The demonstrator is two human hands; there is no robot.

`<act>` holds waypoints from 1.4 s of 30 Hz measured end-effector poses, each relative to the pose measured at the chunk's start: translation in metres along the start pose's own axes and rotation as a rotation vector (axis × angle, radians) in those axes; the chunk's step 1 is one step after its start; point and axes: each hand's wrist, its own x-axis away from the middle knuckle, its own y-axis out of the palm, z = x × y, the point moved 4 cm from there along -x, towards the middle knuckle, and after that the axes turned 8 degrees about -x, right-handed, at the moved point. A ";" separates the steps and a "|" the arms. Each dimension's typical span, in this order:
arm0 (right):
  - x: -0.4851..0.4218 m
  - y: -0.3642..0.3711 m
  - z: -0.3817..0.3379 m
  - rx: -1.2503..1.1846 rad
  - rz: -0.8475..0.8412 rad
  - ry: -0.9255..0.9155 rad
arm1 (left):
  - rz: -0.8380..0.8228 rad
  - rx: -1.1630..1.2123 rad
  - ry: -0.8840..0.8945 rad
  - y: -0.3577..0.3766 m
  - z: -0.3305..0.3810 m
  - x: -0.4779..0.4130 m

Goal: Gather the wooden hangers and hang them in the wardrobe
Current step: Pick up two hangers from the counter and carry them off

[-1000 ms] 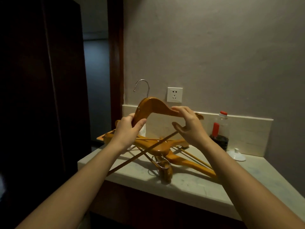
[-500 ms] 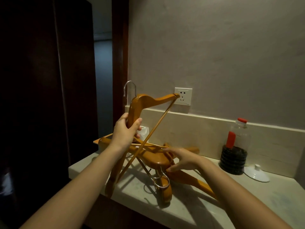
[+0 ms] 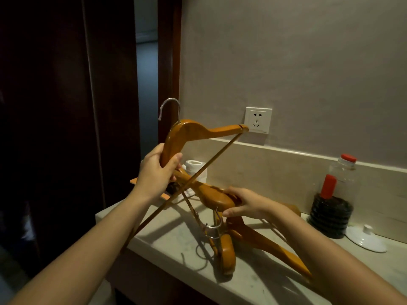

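Wooden hanger (image 3: 198,130) is raised, clamped in the left grip (image 3: 157,172) alone. The right grip (image 3: 248,204) has dropped to clasp the next hanger (image 3: 211,194); gathering continues.

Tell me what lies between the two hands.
Head view: the thin crossbar of the raised hanger slants down between left hand and right hand, crossing the piled hanger that the right hand grips.
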 end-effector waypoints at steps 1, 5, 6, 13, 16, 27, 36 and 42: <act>0.000 0.000 -0.002 -0.040 0.000 -0.005 | 0.005 -0.005 0.006 -0.002 0.001 -0.001; -0.001 -0.001 -0.010 -0.082 0.050 -0.069 | 0.020 -0.007 0.016 -0.008 0.002 -0.004; 0.000 -0.003 -0.012 -0.108 0.072 -0.088 | 0.029 -0.012 0.021 -0.010 0.002 -0.005; 0.014 -0.029 -0.024 -0.221 0.236 -0.203 | 0.113 -0.029 0.050 -0.039 0.005 -0.008; 0.026 -0.037 -0.034 -0.268 0.278 -0.234 | 0.158 -0.052 0.042 -0.054 0.006 -0.009; 0.075 -0.055 -0.147 -0.487 0.446 -0.409 | 0.376 -0.063 0.049 -0.135 0.022 0.031; 0.079 0.048 -0.248 -0.783 0.212 -0.375 | 0.418 -0.164 -0.032 -0.247 0.003 0.115; 0.084 0.175 -0.271 -0.811 0.042 -0.313 | 0.337 -0.226 -0.192 -0.304 -0.041 0.211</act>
